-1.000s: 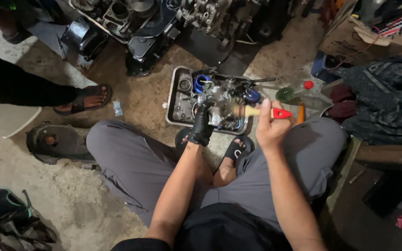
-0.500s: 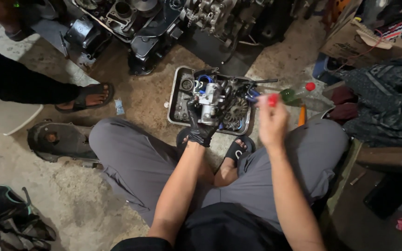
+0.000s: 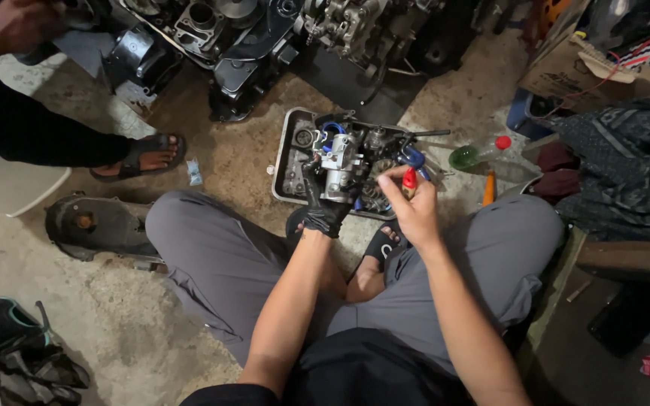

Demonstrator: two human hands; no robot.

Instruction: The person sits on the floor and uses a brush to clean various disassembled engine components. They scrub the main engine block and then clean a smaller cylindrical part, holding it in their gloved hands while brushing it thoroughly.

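Floor: rough concrete (image 3: 114, 331), dusty and stained, seen from above between bent knees in grey trousers (image 3: 220, 263).
Landmark: shallow metal tray (image 3: 289, 162) on the floor just ahead of the crossed feet, holding small engine parts and blue hose pieces.
Left hand: black-gloved left hand (image 3: 323, 207) over the near edge of the tray, fingers clenched around the lower body of a silver carburettor-like part (image 3: 338, 167).
Silver part: held upright above the tray's middle, lifted clear of the loose pieces beneath.
Right hand: bare right hand (image 3: 409, 210) at the tray's near right corner, closed around a screwdriver with a red handle (image 3: 409, 180); handle end poking up between thumb and fingers, shaft hidden, so cannot tell where the tip sits.
Gap between hands: close together, right thumb just beside the silver part.
Beyond the tray: dark engine block (image 3: 220, 37) and other machine pieces, well past the far edge.
Right of the tray: green plastic bottle with a red cap (image 3: 475, 154) lying on its side; further right a cardboard box (image 3: 588, 68) and dark cloth (image 3: 626, 165).
Left of the tray: another person's foot in a black sandal (image 3: 141, 156), apart from the tray; nearer, a round dark metal cover (image 3: 95, 225) flat on the floor.
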